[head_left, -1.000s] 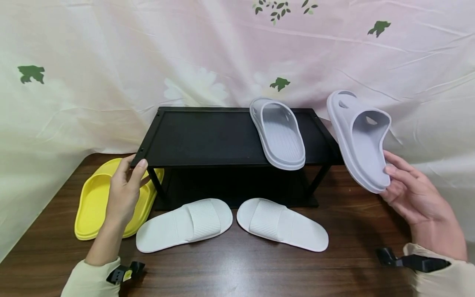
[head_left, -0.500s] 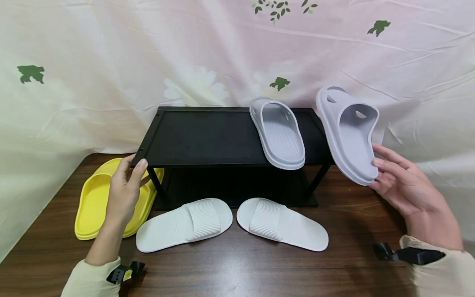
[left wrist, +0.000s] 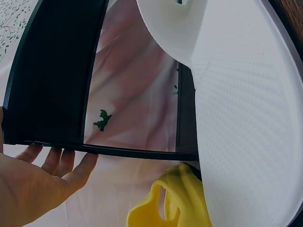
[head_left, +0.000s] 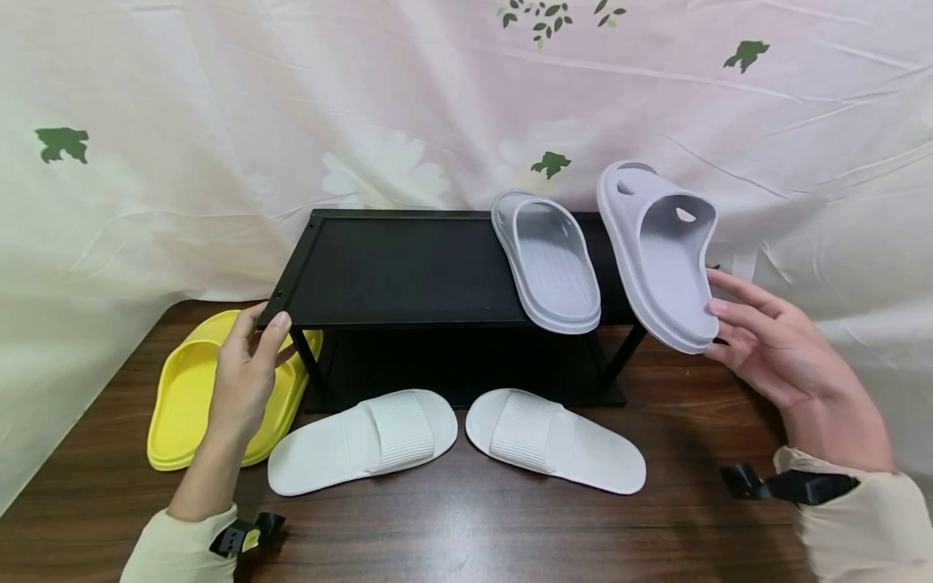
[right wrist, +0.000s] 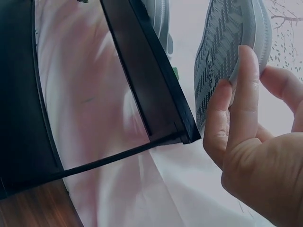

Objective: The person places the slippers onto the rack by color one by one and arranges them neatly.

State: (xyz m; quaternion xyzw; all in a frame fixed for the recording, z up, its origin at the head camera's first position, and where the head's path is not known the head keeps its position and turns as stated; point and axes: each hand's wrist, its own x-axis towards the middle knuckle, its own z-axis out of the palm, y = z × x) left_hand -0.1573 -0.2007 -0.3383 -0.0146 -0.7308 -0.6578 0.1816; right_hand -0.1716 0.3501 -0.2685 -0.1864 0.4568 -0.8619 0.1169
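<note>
My right hand [head_left: 794, 356] pinches the heel of a light grey slipper [head_left: 674, 267], thumb on the footbed and fingers under the sole [right wrist: 222, 61]. The slipper is tilted toe up and overlaps the right end of the black two-tier shoe rack [head_left: 408, 267] in the head view. Its mate, another grey slipper [head_left: 557, 275], lies on the top shelf, heel toward me. At the rack's left front corner my left hand [head_left: 244, 372] grips the shelf edge, thumb on top; in the left wrist view its fingertips [left wrist: 87, 163] touch the edge from the other side.
Two white slippers [head_left: 350, 449] lie on the brown wooden table [head_left: 466, 534] before the rack, toes toward each other. Yellow slippers [head_left: 182, 397] stand left of the rack, partly behind my left arm. A printed cloth [head_left: 240, 105] hangs close behind.
My right hand has carried the grey slipper left and slightly up, from beside the rack to its right end. The left hand keeps its grip on the corner.
</note>
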